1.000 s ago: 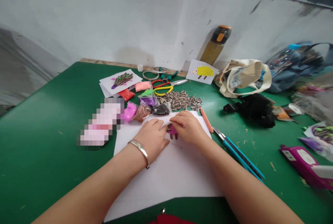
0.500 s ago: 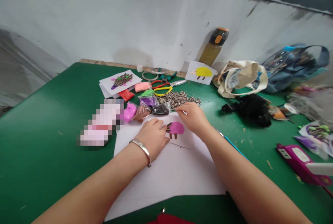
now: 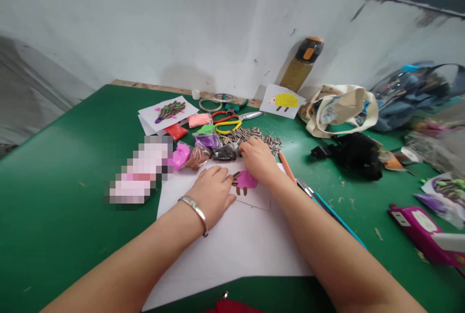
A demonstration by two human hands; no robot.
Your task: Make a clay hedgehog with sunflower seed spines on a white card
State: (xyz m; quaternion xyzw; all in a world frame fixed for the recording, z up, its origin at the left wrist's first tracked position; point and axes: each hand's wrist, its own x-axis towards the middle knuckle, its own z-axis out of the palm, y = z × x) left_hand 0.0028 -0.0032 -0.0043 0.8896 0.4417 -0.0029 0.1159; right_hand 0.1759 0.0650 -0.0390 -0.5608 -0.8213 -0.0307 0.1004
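Observation:
My left hand (image 3: 212, 197), with a silver bangle at its wrist, lies flat with fingers stretched over the left part of a small white card (image 3: 256, 202). On that card is a pink clay body (image 3: 247, 180) with brown legs and a few sunflower seeds stuck at its left side. My right hand (image 3: 258, 162) hovers above the card's upper edge, fingers bent and pinched together by the near side of a pile of striped sunflower seeds (image 3: 267, 139). Whatever is between those fingertips is hidden. Under the card lies a large white sheet (image 3: 250, 250).
Bagged clay, such as a black packet (image 3: 225, 152) and a brown one (image 3: 198, 157), sits left of the seeds. Behind are scissors (image 3: 250, 116), a seed-covered card (image 3: 170, 112), a yellow hedgehog card (image 3: 283, 101) and a bottle (image 3: 301, 66). A blue cutter (image 3: 339, 218) lies right.
My right hand has moved slightly left and now covers part of the pink clay body; an orange tool shows beside its wrist. My left hand stays in place.

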